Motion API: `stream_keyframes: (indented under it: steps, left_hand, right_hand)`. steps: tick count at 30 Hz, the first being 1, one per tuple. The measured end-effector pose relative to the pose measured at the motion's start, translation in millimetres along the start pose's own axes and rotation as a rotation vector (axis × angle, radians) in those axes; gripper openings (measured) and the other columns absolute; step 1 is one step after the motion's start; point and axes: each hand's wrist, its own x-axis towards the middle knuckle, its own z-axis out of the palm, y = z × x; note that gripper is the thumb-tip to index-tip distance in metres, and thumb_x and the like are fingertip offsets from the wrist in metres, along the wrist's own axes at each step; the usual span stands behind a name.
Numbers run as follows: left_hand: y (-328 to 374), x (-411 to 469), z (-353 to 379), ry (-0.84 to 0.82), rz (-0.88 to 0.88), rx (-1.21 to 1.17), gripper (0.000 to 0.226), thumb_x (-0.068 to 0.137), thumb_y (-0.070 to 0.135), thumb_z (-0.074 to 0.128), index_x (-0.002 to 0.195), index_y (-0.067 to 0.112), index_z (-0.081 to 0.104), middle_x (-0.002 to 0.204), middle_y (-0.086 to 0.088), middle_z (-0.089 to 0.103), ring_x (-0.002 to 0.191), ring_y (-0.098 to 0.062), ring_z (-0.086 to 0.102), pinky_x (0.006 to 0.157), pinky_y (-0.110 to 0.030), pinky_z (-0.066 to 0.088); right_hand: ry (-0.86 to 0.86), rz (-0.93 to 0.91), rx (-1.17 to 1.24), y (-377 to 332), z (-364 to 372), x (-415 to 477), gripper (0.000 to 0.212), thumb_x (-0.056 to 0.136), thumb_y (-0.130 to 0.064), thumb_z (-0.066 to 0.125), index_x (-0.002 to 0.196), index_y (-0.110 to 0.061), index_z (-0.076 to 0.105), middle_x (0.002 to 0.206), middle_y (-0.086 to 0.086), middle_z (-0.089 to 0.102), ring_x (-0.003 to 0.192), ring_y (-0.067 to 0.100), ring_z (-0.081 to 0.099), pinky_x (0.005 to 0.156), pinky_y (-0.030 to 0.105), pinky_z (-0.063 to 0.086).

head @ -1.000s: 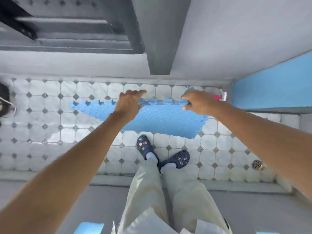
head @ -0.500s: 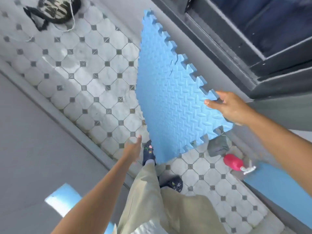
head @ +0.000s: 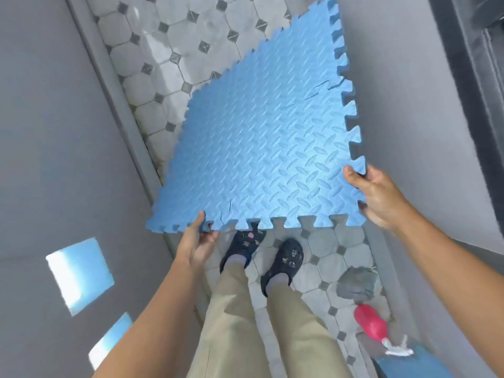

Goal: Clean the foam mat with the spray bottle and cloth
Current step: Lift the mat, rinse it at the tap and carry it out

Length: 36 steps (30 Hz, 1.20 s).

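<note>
You have a single view, from the wide-angle camera worn on your head. It looks steeply down and slightly forward, so your legs and shoes (head: 283, 261) rise from the bottom edge onto the tiled floor (head: 191, 36). Your left hand (head: 195, 245) and right hand (head: 379, 197) reach in from the lower corners. The foam mat (head: 267, 159) sits near the lens, filling the centre. Floor and walls run slantwise across the view.
</note>
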Motion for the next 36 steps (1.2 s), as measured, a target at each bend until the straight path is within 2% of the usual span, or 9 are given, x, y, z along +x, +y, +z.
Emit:
stream_keyframes:
  steps: [4, 7, 10, 13, 18, 22, 26, 29, 36]
  left_hand:
    - [32.1, 39.5, 7.7, 0.014, 0.105, -0.129, 0.017, 0.091, 0.014, 0.063, 0.077, 0.007, 0.069, 0.109, -0.009, 0.065, 0.115, -0.023, 0.061, 0.094, -0.047, 0.053]
    - [55.0, 74.3, 28.6, -0.010, 0.171, -0.166, 0.011, 0.093, 0.012, 0.061, 0.083, 0.008, 0.063, 0.090, -0.006, 0.063, 0.092, -0.018, 0.063, 0.066, -0.039, 0.060]
    - [68.5, 113.6, 45.0, -0.037, 0.203, -0.263, 0.011, 0.093, 0.000, 0.058, 0.103, 0.003, 0.061, 0.100, -0.012, 0.069, 0.096, -0.025, 0.070, 0.086, -0.052, 0.056]
    - [68.5, 148.8, 54.5, 0.027, 0.202, -0.273, 0.014, 0.093, -0.003, 0.057, 0.106, 0.001, 0.058, 0.106, -0.010, 0.066, 0.111, -0.023, 0.064, 0.097, -0.049, 0.051]
    - [47.9, 191.7, 57.9, 0.144, 0.179, -0.128, 0.003, 0.094, 0.001, 0.057, 0.091, 0.000, 0.058, 0.096, -0.009, 0.060, 0.096, -0.017, 0.062, 0.104, -0.040, 0.047]
    - [38.1, 223.8, 41.1, 0.167, 0.145, 0.121, 0.009, 0.096, 0.015, 0.059, 0.090, 0.009, 0.060, 0.095, -0.003, 0.063, 0.091, -0.011, 0.062, 0.098, -0.035, 0.051]
    - [42.4, 252.2, 41.6, 0.159, 0.036, 0.506, 0.028, 0.098, 0.040, 0.050, 0.092, 0.015, 0.061, 0.079, 0.006, 0.061, 0.076, -0.005, 0.063, 0.080, -0.029, 0.050]
    - [52.4, 259.6, 48.1, 0.085, -0.029, 0.587, 0.021, 0.099, 0.036, 0.050, 0.100, 0.016, 0.057, 0.096, 0.001, 0.063, 0.092, -0.012, 0.066, 0.084, -0.035, 0.051]
    - [39.8, 197.8, 40.1, 0.062, 0.024, 0.649, 0.019, 0.095, 0.011, 0.054, 0.113, 0.010, 0.054, 0.117, -0.006, 0.061, 0.098, -0.018, 0.068, 0.082, -0.038, 0.057]
  right_hand:
    - [-0.048, -0.016, -0.027, 3.2, 24.5, 65.3, 0.021, 0.107, -0.016, 0.052, 0.123, -0.019, 0.064, 0.110, -0.008, 0.078, 0.103, 0.011, 0.075, 0.076, 0.030, 0.062]
    - [-0.030, -0.040, -0.047, 1.7, 40.8, 127.2, 0.032, 0.106, -0.023, 0.055, 0.136, -0.012, 0.059, 0.118, -0.005, 0.077, 0.110, 0.014, 0.073, 0.082, 0.034, 0.062]
    - [0.039, -0.040, 0.061, 5.6, 43.4, 185.0, 0.056, 0.101, -0.055, 0.054, 0.141, -0.017, 0.061, 0.136, 0.008, 0.068, 0.124, 0.027, 0.067, 0.105, 0.050, 0.053]
    - [0.034, 0.055, 0.275, 48.8, 43.0, 216.4, 0.072, 0.098, -0.071, 0.040, 0.140, -0.017, 0.062, 0.136, 0.008, 0.068, 0.122, 0.027, 0.068, 0.095, 0.041, 0.057]
    - [0.025, 0.225, 0.268, 150.2, 64.2, 239.0, 0.056, 0.099, -0.022, 0.068, 0.146, -0.011, 0.040, 0.139, 0.008, 0.060, 0.113, 0.039, 0.072, 0.087, 0.044, 0.062]
    - [0.169, 0.230, 0.288, 177.0, 83.9, 272.8, 0.036, 0.098, 0.007, 0.060, 0.119, -0.021, 0.048, 0.120, 0.012, 0.069, 0.103, 0.041, 0.074, 0.079, 0.041, 0.064]
    - [0.318, 0.240, 0.297, 188.5, 88.6, 320.8, 0.048, 0.096, 0.006, 0.063, 0.138, -0.013, 0.051, 0.127, 0.013, 0.070, 0.091, 0.030, 0.077, 0.063, 0.036, 0.064]
    - [0.368, 0.177, 0.334, 175.4, 94.6, 342.1, 0.044, 0.097, -0.003, 0.066, 0.138, -0.013, 0.055, 0.128, 0.008, 0.070, 0.101, 0.028, 0.075, 0.062, 0.037, 0.063]
    - [0.253, 0.284, -0.059, 186.5, 88.7, 255.4, 0.067, 0.097, -0.017, 0.066, 0.154, -0.026, 0.032, 0.132, 0.004, 0.057, 0.095, 0.019, 0.060, 0.087, 0.044, 0.062]
